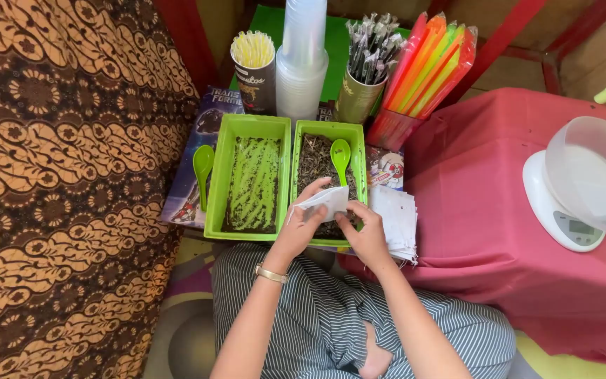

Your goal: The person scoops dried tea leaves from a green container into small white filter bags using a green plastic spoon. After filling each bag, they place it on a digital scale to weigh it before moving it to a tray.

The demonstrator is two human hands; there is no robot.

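Observation:
My left hand (297,226) and my right hand (367,235) together hold a small white paper bag (325,202) over the near end of the right green tray (358,151). That tray holds dark dried leaves and a green plastic spoon (341,156). The left hand pinches the bag's left side and wears a gold bracelet at the wrist. The right hand grips the bag's lower right corner. Beside it, the left green tray (213,179) holds a thinner layer of dark material.
A stack of white paper bags (395,221) lies right of the trays. Another green spoon (203,168) rests left of them. Behind stand stacked clear cups (301,63), cups of straws (252,60), coloured packets (426,67). A white scale with a clear bowl (587,182) sits on red cloth.

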